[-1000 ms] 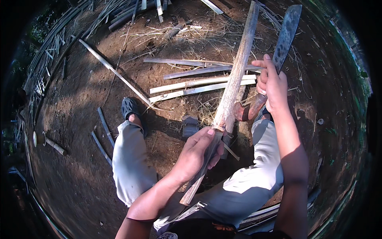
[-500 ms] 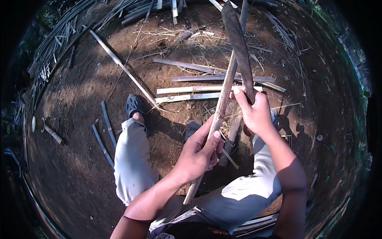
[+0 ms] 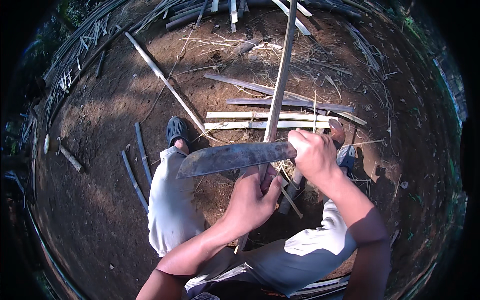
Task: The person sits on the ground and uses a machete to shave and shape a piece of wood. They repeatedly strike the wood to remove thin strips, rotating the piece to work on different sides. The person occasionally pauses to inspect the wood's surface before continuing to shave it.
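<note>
My right hand point(image 3: 316, 154) grips the handle of a machete point(image 3: 230, 157); the handle's brown rounded end sticks out past the fist. The broad dark blade points left and lies crosswise over a long bamboo strip point(image 3: 281, 80), hiding a short stretch of it. Whether the edge touches the strip I cannot tell. Just below the blade, my left hand point(image 3: 254, 200) is closed around the strip, thumb on its right side. The strip runs from my lap up and away to the far edge of the view.
Several split bamboo strips point(image 3: 235, 115) lie crosswise on the soil ahead. A long pole point(image 3: 160, 75) slants at the left, near two dark strips point(image 3: 135, 180). A mallet-like stick point(image 3: 71, 159) lies far left. Bamboo piles point(image 3: 185, 20) line the back. A short log point(image 3: 291, 194) sits between my feet.
The machete has swung from pointing up and away to lying crosswise, its tip now at the left. My left hand sits slightly lower, and the strip stands more upright in view.
</note>
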Tool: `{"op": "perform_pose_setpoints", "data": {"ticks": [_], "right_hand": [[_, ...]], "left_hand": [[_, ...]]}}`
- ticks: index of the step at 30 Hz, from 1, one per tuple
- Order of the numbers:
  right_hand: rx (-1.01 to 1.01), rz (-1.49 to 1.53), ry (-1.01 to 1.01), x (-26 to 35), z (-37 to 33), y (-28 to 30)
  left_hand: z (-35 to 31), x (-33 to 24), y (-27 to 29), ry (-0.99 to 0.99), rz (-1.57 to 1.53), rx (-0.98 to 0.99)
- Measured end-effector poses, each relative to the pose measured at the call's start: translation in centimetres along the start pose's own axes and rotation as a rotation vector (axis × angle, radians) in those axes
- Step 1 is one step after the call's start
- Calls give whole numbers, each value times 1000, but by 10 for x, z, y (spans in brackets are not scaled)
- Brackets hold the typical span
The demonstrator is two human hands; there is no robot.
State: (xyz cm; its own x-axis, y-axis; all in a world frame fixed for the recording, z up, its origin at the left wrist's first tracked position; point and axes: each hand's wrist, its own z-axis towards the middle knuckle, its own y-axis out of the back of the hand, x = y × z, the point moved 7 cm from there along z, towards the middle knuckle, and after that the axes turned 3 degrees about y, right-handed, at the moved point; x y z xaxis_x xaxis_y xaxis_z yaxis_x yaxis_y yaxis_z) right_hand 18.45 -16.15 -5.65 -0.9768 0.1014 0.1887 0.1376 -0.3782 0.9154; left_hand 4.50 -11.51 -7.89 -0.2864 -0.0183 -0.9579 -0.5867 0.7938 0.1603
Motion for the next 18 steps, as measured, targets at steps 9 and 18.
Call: {"op": "perform_pose_setpoints", "data": {"ticks": [9, 18], "right_hand": [[-20, -70, 73, 1, 11, -12], [135, -127, -252, -26, 27, -22]], "left_hand": [[6, 15, 0, 29, 45, -35], [-7, 30, -11, 104, -220, -11]]}}
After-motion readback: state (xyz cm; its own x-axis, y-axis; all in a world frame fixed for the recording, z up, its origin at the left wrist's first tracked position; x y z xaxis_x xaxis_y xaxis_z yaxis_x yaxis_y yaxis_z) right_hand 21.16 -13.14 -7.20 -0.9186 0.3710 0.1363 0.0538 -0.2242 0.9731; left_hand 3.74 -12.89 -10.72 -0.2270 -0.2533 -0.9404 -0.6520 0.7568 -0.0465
